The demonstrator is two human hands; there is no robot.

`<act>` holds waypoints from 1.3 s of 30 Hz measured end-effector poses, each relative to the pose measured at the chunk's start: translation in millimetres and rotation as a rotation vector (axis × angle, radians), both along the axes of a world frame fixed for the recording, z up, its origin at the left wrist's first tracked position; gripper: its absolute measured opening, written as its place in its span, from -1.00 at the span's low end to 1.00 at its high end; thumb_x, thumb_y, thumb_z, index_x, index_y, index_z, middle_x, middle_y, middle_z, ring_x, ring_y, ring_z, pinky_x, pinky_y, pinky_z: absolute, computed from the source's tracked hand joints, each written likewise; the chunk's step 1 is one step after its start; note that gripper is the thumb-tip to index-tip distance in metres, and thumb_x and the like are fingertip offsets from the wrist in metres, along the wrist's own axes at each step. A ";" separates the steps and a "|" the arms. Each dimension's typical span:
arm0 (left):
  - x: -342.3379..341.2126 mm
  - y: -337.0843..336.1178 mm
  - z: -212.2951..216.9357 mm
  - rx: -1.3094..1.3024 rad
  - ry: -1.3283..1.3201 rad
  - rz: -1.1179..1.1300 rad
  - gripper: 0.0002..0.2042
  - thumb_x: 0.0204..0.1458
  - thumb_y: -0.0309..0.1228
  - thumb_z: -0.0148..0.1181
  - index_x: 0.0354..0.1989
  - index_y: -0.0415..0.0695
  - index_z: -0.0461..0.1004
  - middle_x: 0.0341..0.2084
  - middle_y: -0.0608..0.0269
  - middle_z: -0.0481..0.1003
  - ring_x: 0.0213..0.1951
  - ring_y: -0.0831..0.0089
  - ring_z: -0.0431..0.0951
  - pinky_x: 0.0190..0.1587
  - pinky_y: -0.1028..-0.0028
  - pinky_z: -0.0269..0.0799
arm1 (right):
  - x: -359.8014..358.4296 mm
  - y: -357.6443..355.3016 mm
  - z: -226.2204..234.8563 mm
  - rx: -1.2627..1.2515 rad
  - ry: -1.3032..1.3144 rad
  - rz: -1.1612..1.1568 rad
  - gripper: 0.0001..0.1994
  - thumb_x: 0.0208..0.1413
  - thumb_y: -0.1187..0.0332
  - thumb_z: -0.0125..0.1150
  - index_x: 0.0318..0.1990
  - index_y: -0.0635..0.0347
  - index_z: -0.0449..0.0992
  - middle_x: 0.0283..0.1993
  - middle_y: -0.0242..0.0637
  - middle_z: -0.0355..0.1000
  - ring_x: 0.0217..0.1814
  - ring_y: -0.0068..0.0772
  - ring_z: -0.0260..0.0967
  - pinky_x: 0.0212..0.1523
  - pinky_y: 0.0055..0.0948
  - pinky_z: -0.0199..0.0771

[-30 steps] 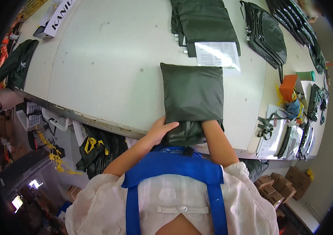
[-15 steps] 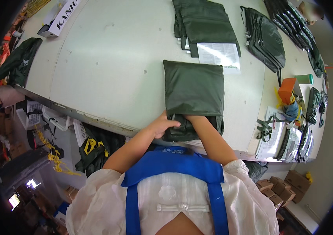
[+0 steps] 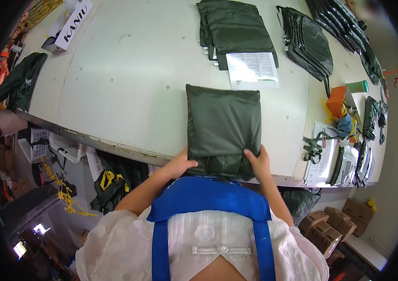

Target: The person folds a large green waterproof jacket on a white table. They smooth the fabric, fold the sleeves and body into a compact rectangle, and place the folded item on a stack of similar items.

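A square dark green fabric pouch point(image 3: 224, 122) lies at the near edge of the table, its lower end reaching over the edge toward my apron. My left hand point(image 3: 181, 165) grips its lower left corner, thumb on top and the other fingers hidden beneath. At the lower right side my right hand point(image 3: 259, 164) holds it the same way, thumb pressed on the cloth. Beyond the pouch is a stack of similar green pouches point(image 3: 238, 28), with a printed sheet in clear plastic point(image 3: 253, 70) at its near end.
Several dark drawstring bags point(image 3: 307, 42) lie at the far right. An orange box point(image 3: 335, 101), a green roll point(image 3: 358, 86), green straps point(image 3: 312, 150) and packed bags point(image 3: 347, 165) crowd the right end. A white box point(image 3: 71, 27) and a green bundle point(image 3: 18, 84) are at left.
My right hand has come out from under the pouch's flap and now holds its right side. The pouch has shifted toward me, and its lower part lies flatter.
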State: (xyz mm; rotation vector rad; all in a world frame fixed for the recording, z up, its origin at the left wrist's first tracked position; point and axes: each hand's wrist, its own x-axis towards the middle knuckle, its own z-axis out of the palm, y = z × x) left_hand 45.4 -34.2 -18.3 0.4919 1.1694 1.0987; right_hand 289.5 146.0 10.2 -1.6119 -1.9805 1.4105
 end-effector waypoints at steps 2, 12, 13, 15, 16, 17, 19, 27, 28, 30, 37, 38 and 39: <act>2.4 -9.0 -3.7 0.094 0.190 -0.069 -0.19 -0.11 -0.67 0.05 0.38 -0.18 -0.14 0.33 0.07 0.03 0.34 0.29 0.01 0.34 0.35 -0.12 | 4.1 -25.9 15.9 0.068 0.034 -0.089 -0.55 -0.04 0.21 0.34 -0.11 0.38 0.39 -0.22 0.04 0.48 -0.14 -0.10 0.45 -0.10 -0.26 0.39; -74.4 101.7 61.6 0.229 -0.406 0.086 -0.32 0.02 0.10 0.14 0.24 -0.02 0.15 0.09 0.20 0.34 0.07 0.33 0.39 0.12 0.12 0.28 | -27.2 -27.6 54.0 0.237 0.430 -0.216 -0.66 0.14 0.38 0.16 0.05 0.32 0.38 -0.17 -0.17 0.47 -0.16 -0.39 0.38 -0.16 -0.43 0.40; -66.2 106.3 64.7 0.180 -0.406 0.080 -0.32 0.02 0.06 0.17 0.24 -0.05 0.16 0.11 0.18 0.33 0.07 0.33 0.39 0.12 0.11 0.28 | -21.2 -35.2 65.0 0.129 0.329 0.025 -0.68 0.14 0.40 0.16 0.03 0.30 0.40 -0.15 -0.18 0.47 -0.14 -0.40 0.39 -0.14 -0.44 0.40; -51.2 121.6 50.3 0.061 -0.181 0.039 -0.36 0.05 -0.26 0.23 0.25 -0.25 0.12 0.12 0.08 0.32 0.06 0.33 0.39 0.11 0.29 0.33 | -7.1 -46.5 91.4 -0.091 0.108 0.499 -0.72 0.12 0.43 0.16 0.00 0.27 0.45 -0.11 -0.19 0.47 -0.11 -0.40 0.42 -0.10 -0.46 0.42; -47.5 124.3 21.7 -0.006 -0.075 -0.025 -0.37 0.06 -0.30 0.21 0.25 -0.28 0.10 0.11 0.07 0.32 0.06 0.32 0.40 0.10 0.33 0.34 | -0.5 -47.4 95.6 -0.209 -0.006 0.733 -0.74 0.12 0.45 0.17 -0.02 0.26 0.47 -0.09 -0.19 0.47 -0.09 -0.40 0.43 -0.08 -0.46 0.43; -43.2 123.5 3.0 -0.075 0.028 -0.086 -0.37 0.06 -0.34 0.20 0.26 -0.31 0.08 0.10 0.06 0.33 0.05 0.31 0.41 0.10 0.38 0.34 | -7.9 -22.9 83.7 -0.076 0.060 0.568 -0.71 0.09 0.43 0.19 -0.02 0.26 0.47 -0.06 -0.16 0.46 -0.05 -0.34 0.43 -0.05 -0.43 0.42; -38.8 129.0 11.8 -0.134 0.153 -0.095 -0.52 0.05 -0.40 0.17 0.15 -0.30 0.28 -0.03 0.06 0.45 -0.04 0.32 0.47 0.03 0.40 0.39 | -21.5 24.6 61.6 0.215 0.174 0.222 -0.66 0.05 0.39 0.24 -0.01 0.28 0.45 -0.02 -0.11 0.44 0.02 -0.22 0.43 0.03 -0.35 0.41; -12.6 120.0 28.6 0.141 0.752 -0.136 -0.66 -0.01 -0.41 0.12 -0.04 -0.26 0.42 -0.17 -0.10 0.42 -0.08 0.04 0.43 -0.02 0.26 0.34 | -86.1 110.5 23.3 -0.154 0.119 0.360 -0.40 -0.19 0.44 0.38 0.12 0.21 0.36 0.08 -0.21 0.29 0.13 -0.25 0.24 0.12 -0.37 0.28; -5.4 108.6 36.0 0.238 0.789 -0.133 -0.66 0.00 -0.41 0.11 -0.04 -0.26 0.40 -0.18 -0.09 0.41 -0.08 0.04 0.42 -0.02 0.26 0.34 | -78.3 107.0 26.0 -0.223 0.237 0.344 -0.41 -0.20 0.47 0.38 0.10 0.20 0.38 0.08 -0.24 0.28 0.13 -0.29 0.23 0.12 -0.39 0.28; 12.9 90.8 47.6 0.393 0.795 -0.089 -0.68 0.02 -0.44 0.08 -0.03 -0.28 0.37 -0.19 -0.07 0.39 -0.09 0.03 0.41 -0.04 0.26 0.34 | -74.6 97.2 45.5 -0.368 0.387 0.317 -0.45 -0.24 0.60 0.34 0.04 0.17 0.43 0.07 -0.35 0.30 0.13 -0.42 0.23 0.14 -0.45 0.27; 29.2 96.8 40.7 0.119 0.481 0.094 -0.76 0.15 -0.34 0.03 -0.12 -0.25 0.44 -0.23 -0.09 0.47 -0.18 0.00 0.47 -0.10 0.23 0.37 | -76.0 100.9 72.8 -0.439 0.179 0.442 -0.49 -0.17 0.57 0.36 0.04 0.17 0.41 -0.04 -0.40 0.41 -0.04 -0.54 0.34 0.03 -0.52 0.36; 31.8 101.4 21.9 0.066 0.523 0.196 -0.75 0.13 -0.35 0.05 -0.11 -0.24 0.45 -0.25 -0.08 0.47 -0.19 0.02 0.48 -0.11 0.23 0.38 | -75.2 98.9 74.1 -0.407 0.150 0.453 -0.50 -0.16 0.57 0.36 0.03 0.16 0.41 -0.05 -0.41 0.41 -0.05 -0.55 0.34 0.01 -0.53 0.37; 34.2 105.6 1.5 0.013 0.563 0.300 -0.74 0.11 -0.35 0.07 -0.10 -0.23 0.46 -0.26 -0.06 0.47 -0.20 0.04 0.49 -0.13 0.24 0.38 | -74.8 97.3 76.4 -0.373 0.119 0.466 -0.50 -0.16 0.56 0.37 0.02 0.16 0.40 -0.05 -0.41 0.41 -0.06 -0.56 0.35 0.00 -0.54 0.37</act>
